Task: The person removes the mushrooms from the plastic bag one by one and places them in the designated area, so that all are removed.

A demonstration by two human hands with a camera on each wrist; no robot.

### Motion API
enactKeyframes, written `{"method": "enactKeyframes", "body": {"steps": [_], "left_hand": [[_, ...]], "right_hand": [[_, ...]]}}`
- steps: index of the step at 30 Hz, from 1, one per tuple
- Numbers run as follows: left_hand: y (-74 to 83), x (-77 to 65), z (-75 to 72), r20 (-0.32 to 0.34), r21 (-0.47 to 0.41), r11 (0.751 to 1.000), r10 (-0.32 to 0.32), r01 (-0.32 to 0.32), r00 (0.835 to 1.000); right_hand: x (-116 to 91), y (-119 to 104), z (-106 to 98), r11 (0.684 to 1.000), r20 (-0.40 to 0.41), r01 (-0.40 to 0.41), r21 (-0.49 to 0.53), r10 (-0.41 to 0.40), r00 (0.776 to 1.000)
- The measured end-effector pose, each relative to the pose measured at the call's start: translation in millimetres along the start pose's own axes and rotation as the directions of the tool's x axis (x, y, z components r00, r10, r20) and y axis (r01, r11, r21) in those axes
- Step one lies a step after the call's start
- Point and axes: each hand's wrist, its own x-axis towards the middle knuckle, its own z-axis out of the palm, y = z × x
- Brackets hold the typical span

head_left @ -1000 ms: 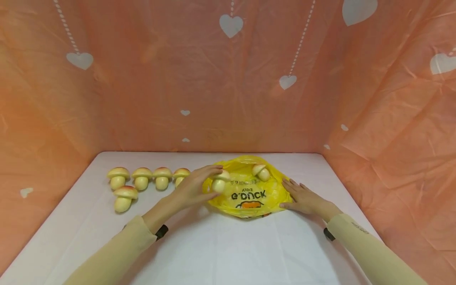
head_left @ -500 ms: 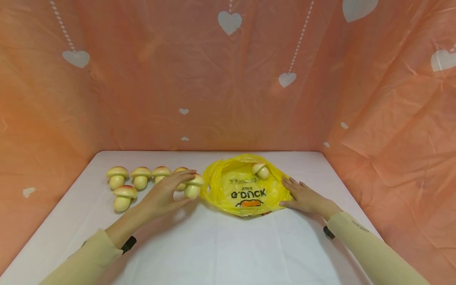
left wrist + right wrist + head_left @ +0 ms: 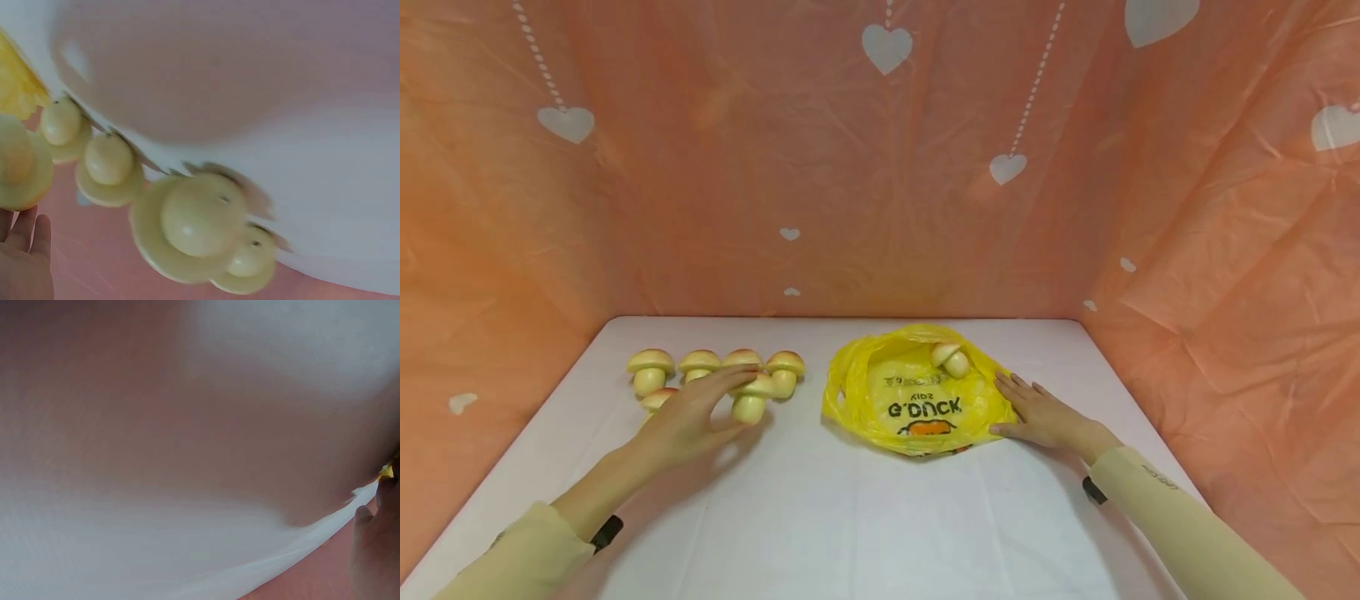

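Note:
My left hand (image 3: 688, 421) holds a toy mushroom (image 3: 748, 407) by its cap and stem, in front of a row of similar mushrooms. In the left wrist view this held mushroom (image 3: 25, 169) shows at the left edge, with the fingers (image 3: 24, 231) against it. One more mushroom (image 3: 658, 399) is partly hidden behind the left hand. At the right side of a yellow plastic bag (image 3: 842, 400), my right hand (image 3: 1047, 419) rests with fingers extended and touching the bag's edge. The bag lies with its mouth spread, and a single mushroom (image 3: 952, 362) lies inside near the back.
Several mushrooms (image 3: 785, 372) stand in a row at the back left of the white-covered table (image 3: 910, 525). An orange curtain (image 3: 880, 183) with white hearts rises behind the table and along both sides.
My left hand has moved left with the mushroom, from over the bag's left edge to the row of mushrooms. The right hand has stayed at the bag.

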Motion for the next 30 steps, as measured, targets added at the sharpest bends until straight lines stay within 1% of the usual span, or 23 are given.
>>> {"method": "enactKeyframes", "body": {"steps": [4, 7, 9, 13, 15, 19, 25, 30], "left_hand": [[-5.1, -9.4, -6.9, 0.011, 0.063, 0.997, -0.039, 0.038, 0.999], [-10.2, -14.5, -10.1, 0.014, 0.104, 0.993, -0.055, 0.053, 0.998], [-14.2, -16.3, -10.7, -0.001, 0.107, 0.993, -0.039, 0.039, 0.999], [-22.6, -19.7, -10.0, -0.031, 0.100, 0.995, 0.017, -0.014, 0.999], [-24.6, -21.9, -10.2, -0.030, 0.126, 0.992, 0.026, -0.022, 0.999], [-26.7, -26.3, -10.3, 0.006, 0.177, 0.984, 0.000, -0.001, 1.000], [-23.5, -31.1, -9.1, 0.076, 0.192, 0.981, -0.045, 0.030, 0.996], [-24.2, -34.1, -8.6, 0.107, 0.216, 0.975, -0.066, 0.042, 0.992]], "right_hand": [[-1, 0, -1, 1.000, -0.004, 0.010, 0.000, -0.010, 1.000], [-1, 1, -1, 1.000, -0.007, 0.014, 0.001, -0.014, 1.000], [-2, 1, -1, 1.000, -0.008, 0.013, 0.001, -0.013, 1.000], [-2, 2, 0, 1.000, -0.008, 0.011, 0.001, -0.011, 1.000], [-2, 2, 1, 1.000, -0.008, 0.010, 0.003, -0.010, 1.000], [-3, 2, 1, 1.000, -0.010, 0.013, 0.001, -0.013, 1.000], [-2, 1, 1, 1.000, -0.008, 0.015, -0.001, -0.015, 1.000], [-1, 1, 0, 1.000, -0.009, 0.017, 0.001, -0.017, 1.000]]}}
